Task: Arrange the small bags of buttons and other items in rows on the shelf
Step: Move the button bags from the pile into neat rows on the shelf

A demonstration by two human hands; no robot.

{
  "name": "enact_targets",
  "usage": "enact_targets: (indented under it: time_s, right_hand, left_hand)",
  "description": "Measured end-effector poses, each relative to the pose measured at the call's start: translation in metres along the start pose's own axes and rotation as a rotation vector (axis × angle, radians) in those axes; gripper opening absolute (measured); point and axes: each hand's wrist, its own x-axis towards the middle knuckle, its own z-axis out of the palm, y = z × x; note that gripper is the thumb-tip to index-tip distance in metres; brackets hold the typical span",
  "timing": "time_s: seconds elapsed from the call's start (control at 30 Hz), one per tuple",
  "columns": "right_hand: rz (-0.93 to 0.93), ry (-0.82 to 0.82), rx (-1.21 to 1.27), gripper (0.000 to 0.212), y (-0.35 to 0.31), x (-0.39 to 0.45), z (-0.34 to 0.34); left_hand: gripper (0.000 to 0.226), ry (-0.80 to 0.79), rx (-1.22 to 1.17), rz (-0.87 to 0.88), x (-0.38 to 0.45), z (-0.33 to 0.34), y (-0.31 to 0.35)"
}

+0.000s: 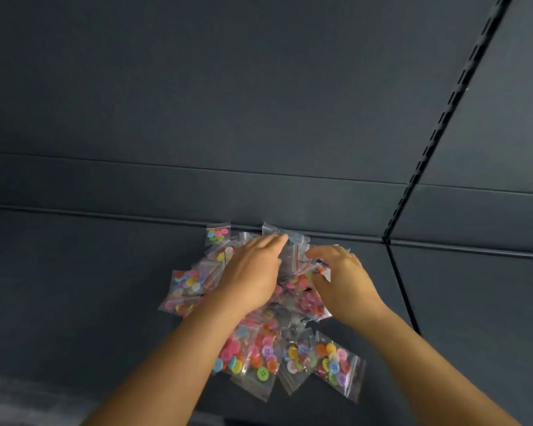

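A loose heap of small clear zip bags of coloured buttons (259,358) lies on the dark shelf (90,287), reaching back to the rear wall. My left hand (253,272) lies flat on the heap's upper middle, fingers straight and pointing at the back. My right hand (342,278) sits just to its right, fingers curled down into the bags, pinching one button bag (323,272) at its edge. One bag (217,233) leans against the rear wall at the heap's top left. Both hands hide the bags under them.
The dark back panel (228,103) rises behind the shelf. A slotted black upright rail (437,124) runs diagonally at the right, with a seam (403,290) dividing the shelf from its neighbour. Bare shelf surface spreads to the left and right of the heap.
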Motion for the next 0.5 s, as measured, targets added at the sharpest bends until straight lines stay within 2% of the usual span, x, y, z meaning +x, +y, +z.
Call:
enact_targets:
  time_s: [0.13, 0.23, 0.33, 0.37, 0.43, 0.5]
  right_hand:
    - [0.02, -0.033, -0.024, 0.022, 0.003, 0.005, 0.0]
    - [0.065, -0.041, 0.014, 0.024, 0.008, 0.005, 0.004]
    - [0.082, 0.084, 0.041, 0.018, 0.004, 0.013, 0.004]
    - [0.086, 0.108, 0.045, 0.023, 0.003, 0.018, 0.005]
    - [0.116, 0.086, 0.041, 0.031, -0.002, 0.027, 0.008]
    - [0.148, 0.054, 0.03, 0.027, -0.004, 0.035, 0.013]
  left_hand:
    - [0.05, -0.047, -0.02, -0.02, 0.006, 0.0, -0.007]
    - [0.047, -0.013, -0.003, -0.01, 0.005, 0.005, -0.011]
    - [0.046, 0.051, 0.016, -0.031, 0.003, 0.007, -0.014]
    - [0.046, 0.077, 0.01, -0.051, 0.003, 0.008, -0.014]
    - [0.043, 0.134, -0.028, -0.105, 0.002, 0.007, -0.016]
    - [0.036, 0.191, -0.092, -0.152, 0.002, 0.005, -0.019]
